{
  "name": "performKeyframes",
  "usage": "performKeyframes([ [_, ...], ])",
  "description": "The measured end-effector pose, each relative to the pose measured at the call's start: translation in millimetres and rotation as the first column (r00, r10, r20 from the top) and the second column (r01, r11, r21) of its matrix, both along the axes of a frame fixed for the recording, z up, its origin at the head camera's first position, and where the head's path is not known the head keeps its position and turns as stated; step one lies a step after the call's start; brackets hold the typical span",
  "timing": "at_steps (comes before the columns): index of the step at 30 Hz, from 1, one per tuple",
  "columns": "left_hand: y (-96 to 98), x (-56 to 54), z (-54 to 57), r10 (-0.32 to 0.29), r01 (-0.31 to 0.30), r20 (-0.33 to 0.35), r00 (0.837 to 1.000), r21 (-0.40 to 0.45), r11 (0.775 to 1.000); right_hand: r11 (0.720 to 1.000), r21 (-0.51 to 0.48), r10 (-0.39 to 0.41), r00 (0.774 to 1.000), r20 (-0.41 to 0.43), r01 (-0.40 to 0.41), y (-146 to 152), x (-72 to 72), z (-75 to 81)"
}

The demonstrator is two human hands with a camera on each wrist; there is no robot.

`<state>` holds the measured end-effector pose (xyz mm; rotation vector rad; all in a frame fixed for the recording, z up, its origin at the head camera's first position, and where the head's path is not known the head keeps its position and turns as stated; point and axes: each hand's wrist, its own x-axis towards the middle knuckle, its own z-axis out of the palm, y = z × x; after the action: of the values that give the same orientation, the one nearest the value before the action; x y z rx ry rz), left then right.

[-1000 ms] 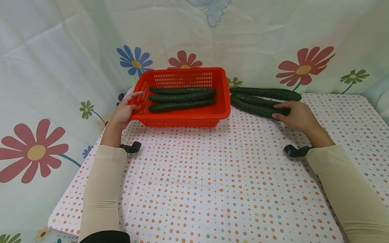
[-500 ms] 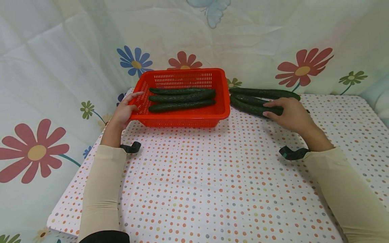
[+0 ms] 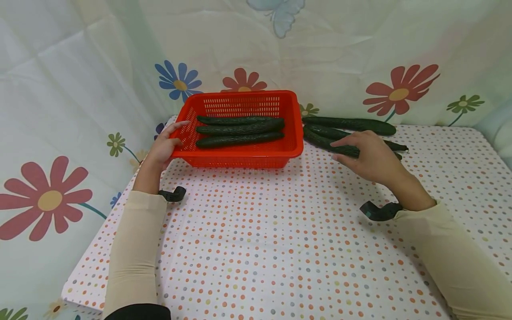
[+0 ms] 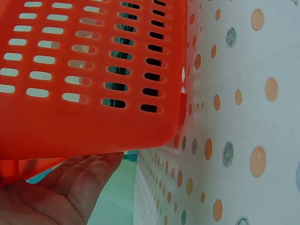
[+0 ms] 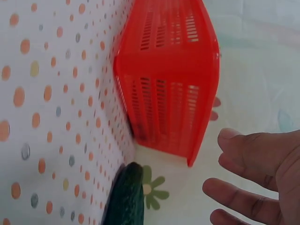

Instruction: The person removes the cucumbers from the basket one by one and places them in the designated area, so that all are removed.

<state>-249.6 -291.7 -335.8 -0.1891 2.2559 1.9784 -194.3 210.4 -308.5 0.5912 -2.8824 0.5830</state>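
Wide room at the desk's (image 3: 256, 240) front, crowding behind.
We could slide across the near stretch between the sleeves (image 3: 134, 244), but the red basket (image 3: 236, 154) and three loose cucumbers (image 3: 352, 123) just right of it bar the back, with the flowered cloth (image 3: 332, 66) behind and the right hand (image 3: 372, 158) covering part of them. We could enter the basket from above, though three inner cucumbers (image 3: 240, 129) lie across its floor and the left hand (image 3: 162, 147) takes up its left rim.

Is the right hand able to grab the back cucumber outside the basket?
Probably yes: the right hand looks empty and hovers close by, and nothing seems to lie on top of the back cucumber.
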Motion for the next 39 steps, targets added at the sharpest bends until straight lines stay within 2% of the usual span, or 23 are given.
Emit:
performKeyframes([
  [8, 0.3, 1.5, 0.0, 0.004, -0.004, 0.009, 1.000, -0.010, 1.000, 0.998, 0.019, 0.068, 0.997, -0.028, -0.068, -16.7, 11.2, -0.4],
  [15, 3.3, -1.7, 1.8, -0.004, 0.004, 0.001, 1.000, -0.019, 1.000, 0.996, 0.007, 0.088, 0.996, -0.024, -0.088, -26.2, 23.1, 1.2],
  [22, 3.9, -2.9, 1.1, 0.002, -0.002, 0.008, 1.000, -0.023, 1.000, 0.995, -0.009, 0.101, 0.993, -0.065, -0.102, -27.9, 28.6, 4.4],
  [27, 3.1, -3.8, -0.9, 0.003, -0.003, 0.007, 1.000, -0.002, 1.000, 0.994, -0.004, 0.109, 0.992, -0.064, -0.109, -31.4, 31.1, 8.3],
  [34, 0.8, -4.4, -2.4, 0.023, -0.023, 0.000, 1.000, 0.002, 1.000, 0.984, -0.034, 0.167, 0.979, -0.115, -0.172, -45.8, 21.6, 13.7],
  [39, 0.5, -3.9, -2.2, 0.025, -0.025, 0.009, 1.000, -0.002, 1.000, 0.981, -0.045, 0.184, 0.978, -0.095, -0.189, -58.7, 7.8, 16.5],
])
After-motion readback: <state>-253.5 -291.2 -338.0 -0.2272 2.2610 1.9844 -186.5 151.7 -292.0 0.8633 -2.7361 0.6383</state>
